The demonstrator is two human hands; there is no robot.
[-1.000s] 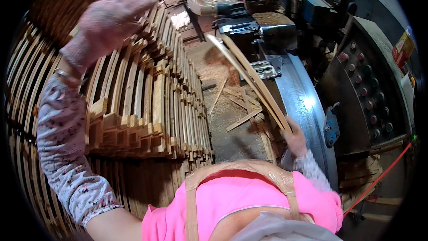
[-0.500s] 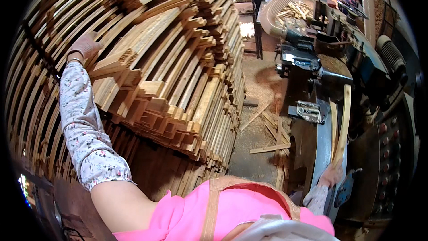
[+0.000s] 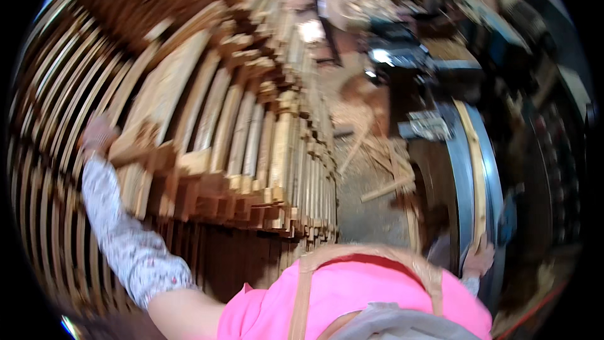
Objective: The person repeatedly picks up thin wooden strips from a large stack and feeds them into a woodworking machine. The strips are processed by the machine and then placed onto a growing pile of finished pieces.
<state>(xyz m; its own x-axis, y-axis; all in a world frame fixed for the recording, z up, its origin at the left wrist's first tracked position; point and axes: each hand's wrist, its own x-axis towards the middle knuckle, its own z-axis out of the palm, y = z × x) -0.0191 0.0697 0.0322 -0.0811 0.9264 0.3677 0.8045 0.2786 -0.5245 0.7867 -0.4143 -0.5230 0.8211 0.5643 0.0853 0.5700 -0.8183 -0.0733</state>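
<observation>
My right hand (image 3: 478, 261) is closed round the near end of a long, pale wooden strip (image 3: 477, 170). The strip runs lengthwise over the blue-grey metal bed (image 3: 462, 182) of a machine at my right. On the other side, my outstretched left hand (image 3: 99, 135) is at the near end of some thick boards (image 3: 167, 94) on top of a tall wood stack. Motion smears its fingers, so I cannot make out whether it grips a board.
Rows of stacked wooden strips (image 3: 258, 145) fill the left and middle. Offcuts (image 3: 387, 186) and sawdust lie on the floor between stack and machine. A metal fixture (image 3: 431, 126) sits at the bed's far end. A ribbed hose (image 3: 340, 0) hangs farther back.
The whole view has shifted and blurred. The strip in my right hand, earlier slanting up beside another strip, now lies along the bed. My left hand remains at the stack's board ends.
</observation>
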